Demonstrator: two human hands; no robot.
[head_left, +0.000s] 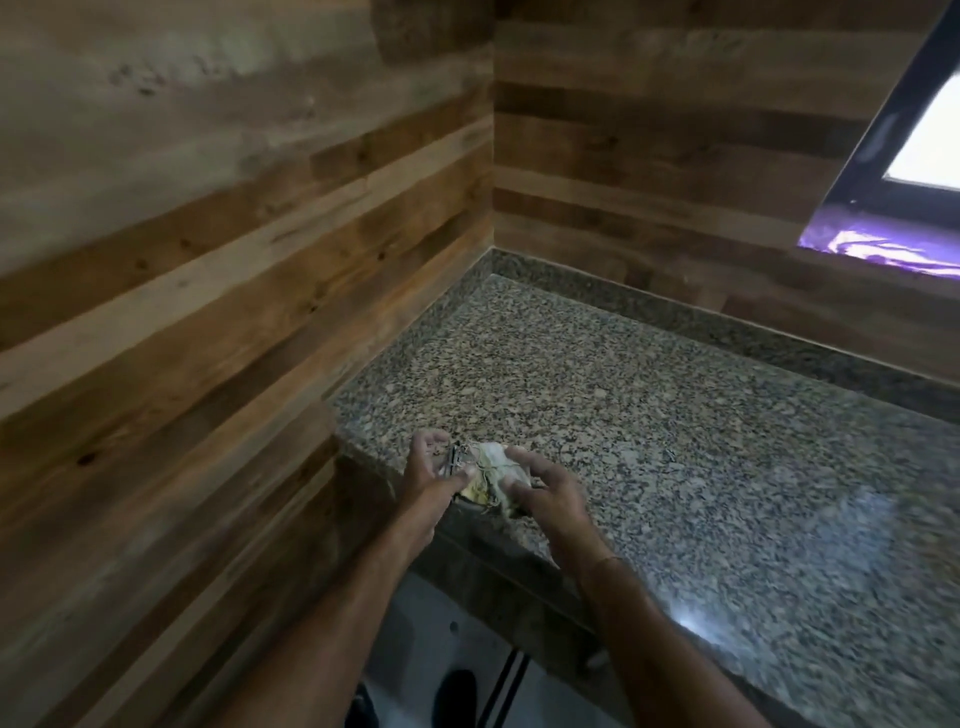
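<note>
A crumpled whitish-yellow cloth (491, 475) with loose threads lies at the front left corner of a speckled granite countertop (649, 431). A small dark metal piece (453, 461) sits against its left side. My left hand (428, 478) holds the metal piece and the cloth's left edge, thumb on the cloth. My right hand (540, 486) rests on the cloth's right side with fingers spread and slightly bent. The frame is blurred, so the exact grip is unclear.
Wood-plank walls (234, 291) enclose the counter on the left and at the back. A window (914, 156) with a dark frame is at the upper right. Below the counter edge I see a light floor and my dark shoes (454, 693).
</note>
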